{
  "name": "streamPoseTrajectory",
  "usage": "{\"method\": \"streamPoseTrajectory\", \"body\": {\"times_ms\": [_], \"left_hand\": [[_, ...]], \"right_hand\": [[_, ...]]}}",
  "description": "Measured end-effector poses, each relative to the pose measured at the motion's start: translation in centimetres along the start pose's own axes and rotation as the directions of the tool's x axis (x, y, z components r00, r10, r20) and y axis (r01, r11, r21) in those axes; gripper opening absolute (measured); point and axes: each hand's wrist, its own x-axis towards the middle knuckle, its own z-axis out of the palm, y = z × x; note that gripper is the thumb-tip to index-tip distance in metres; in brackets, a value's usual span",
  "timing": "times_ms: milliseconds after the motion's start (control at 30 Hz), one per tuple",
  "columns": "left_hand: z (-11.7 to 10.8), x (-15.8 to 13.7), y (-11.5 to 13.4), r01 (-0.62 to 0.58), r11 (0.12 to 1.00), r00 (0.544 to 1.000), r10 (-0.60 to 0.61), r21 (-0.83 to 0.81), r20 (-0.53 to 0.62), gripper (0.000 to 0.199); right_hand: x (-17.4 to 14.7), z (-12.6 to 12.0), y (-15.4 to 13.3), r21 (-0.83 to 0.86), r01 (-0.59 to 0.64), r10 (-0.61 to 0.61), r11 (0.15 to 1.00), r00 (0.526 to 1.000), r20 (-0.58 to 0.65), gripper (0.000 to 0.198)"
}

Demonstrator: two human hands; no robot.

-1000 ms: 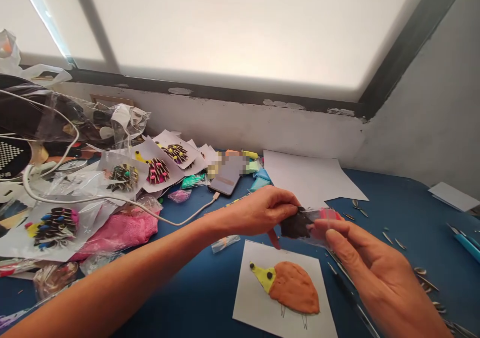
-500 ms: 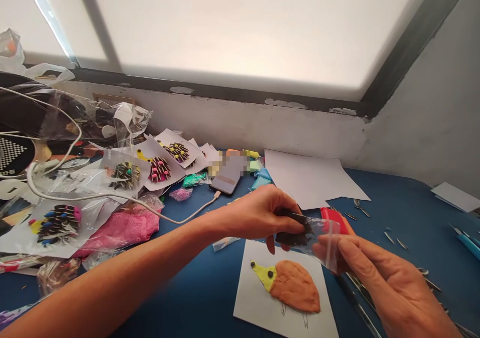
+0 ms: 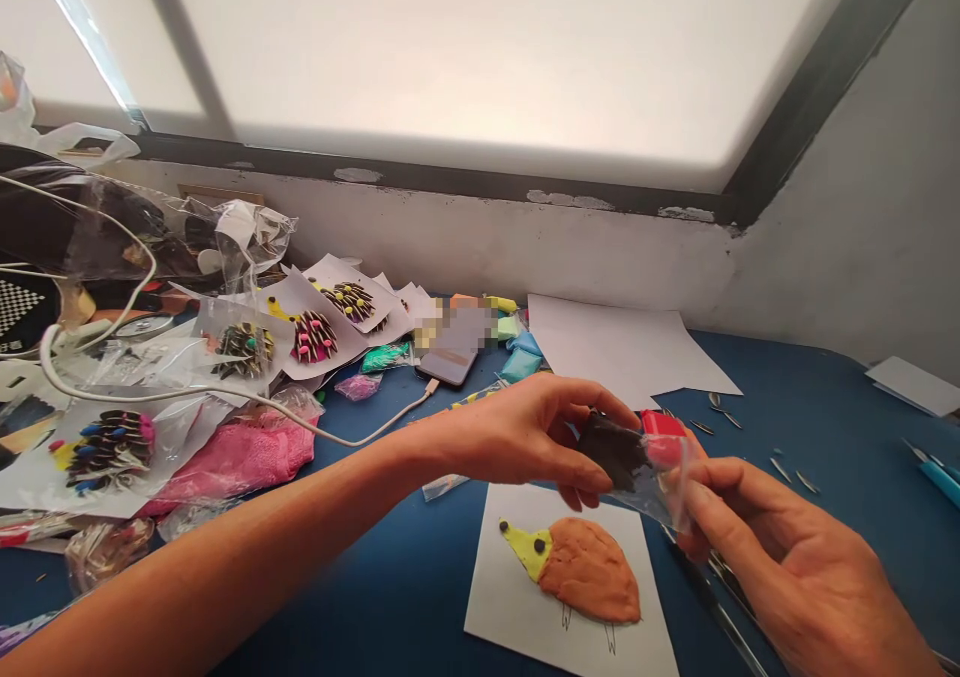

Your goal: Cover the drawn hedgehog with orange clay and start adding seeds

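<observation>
A small clear zip bag with black modelling clay in it hangs above the card. My left hand grips its clay-filled end, the thumb along the near edge and the fingers behind. My right hand pinches the clear zip end between thumb and fingers. Beneath them, a white card lies flat with a clay hedgehog on it. The hedgehog has an orange body, a yellow head, and a black nose and eye; its legs are drawn lines. Right behind the bag shows a red clay packet.
A phone on a white cable lies towards the wall. Finished hedgehog cards and a pink cloth crowd the left. White paper lies behind, with seeds scattered at right near a pen.
The left hand has shifted slightly right and its fingers have spread, leaving more black clay showing. The bag's zip end has tilted downward a little. The right hand keeps its pinch.
</observation>
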Motion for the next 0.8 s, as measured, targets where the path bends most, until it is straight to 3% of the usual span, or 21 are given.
{"method": "streamPoseTrajectory", "body": {"times_ms": [67, 200, 433, 600, 733, 800], "left_hand": [[-0.1, 0.0, -0.2, -0.04, 0.999, 0.999, 0.04, -0.003, -0.005, 0.047], [0.3, -0.1, -0.3, -0.029, 1.0, 0.998, 0.029, 0.006, -0.053, 0.046], [0.7, 0.1, -0.6, -0.034, 0.998, 0.999, 0.033, -0.054, -0.02, 0.038], [0.6, 0.2, -0.6, -0.01, 0.994, 1.0, 0.007, -0.11, -0.027, 0.046], [0.9, 0.2, -0.2, -0.025, 0.995, 0.995, 0.016, -0.096, -0.095, 0.028], [1.2, 0.3, -0.4, -0.031, 0.998, 0.988, 0.022, -0.059, -0.152, 0.02]], "right_hand": [[0.3, 0.0, -0.5, 0.055, -0.02, 0.022, 0.998, 0.999, -0.03, 0.028], [0.4, 0.0, -0.9, 0.121, -0.025, 0.019, 0.992, 0.999, 0.046, 0.03], [-0.2, -0.1, 0.8, 0.095, -0.118, 0.118, 0.988, 0.993, 0.003, 0.033], [-0.8, 0.0, 1.6, 0.069, -0.024, 0.029, 0.997, 0.998, -0.06, 0.027], [-1.1, 0.2, 1.7, 0.1, -0.036, 0.049, 0.994, 0.99, -0.134, 0.026], [-1.0, 0.3, 1.7, 0.072, -0.065, 0.07, 0.995, 0.995, -0.071, 0.029]]}}
